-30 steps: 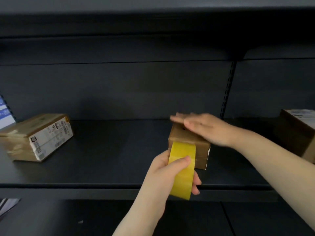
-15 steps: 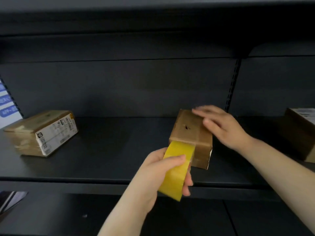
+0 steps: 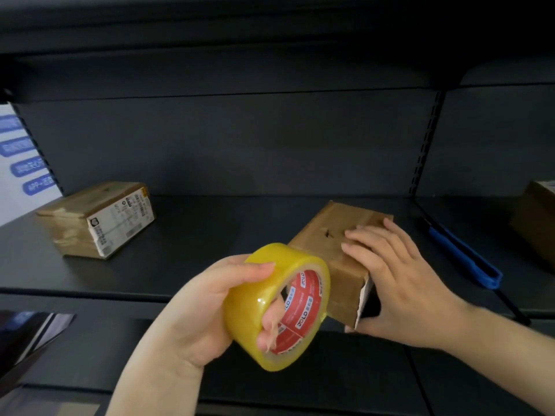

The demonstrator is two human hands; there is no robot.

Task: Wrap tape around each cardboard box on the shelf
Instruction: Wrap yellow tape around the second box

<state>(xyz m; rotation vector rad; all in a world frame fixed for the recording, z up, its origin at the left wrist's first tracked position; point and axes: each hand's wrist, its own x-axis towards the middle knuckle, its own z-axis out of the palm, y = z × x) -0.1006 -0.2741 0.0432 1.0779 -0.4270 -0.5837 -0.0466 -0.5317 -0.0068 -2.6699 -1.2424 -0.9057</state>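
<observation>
Fingers [image 3: 270, 328] of my left hand [image 3: 192, 313] hook through the core of the yellow tape roll [image 3: 277, 304], thumb pressed on its outer band, so the roll is gripped firmly. Just right of the roll, my right hand [image 3: 399, 283] lies spread on the small cardboard box [image 3: 324, 235], fingers flat on top and thumb under its near end. That box sits at the front edge of the dark shelf [image 3: 210, 235]. Well left of the roll rests a taped box [image 3: 96, 217] with a white label; far right, another box [image 3: 537, 217] and a blue tool [image 3: 468, 259].
</observation>
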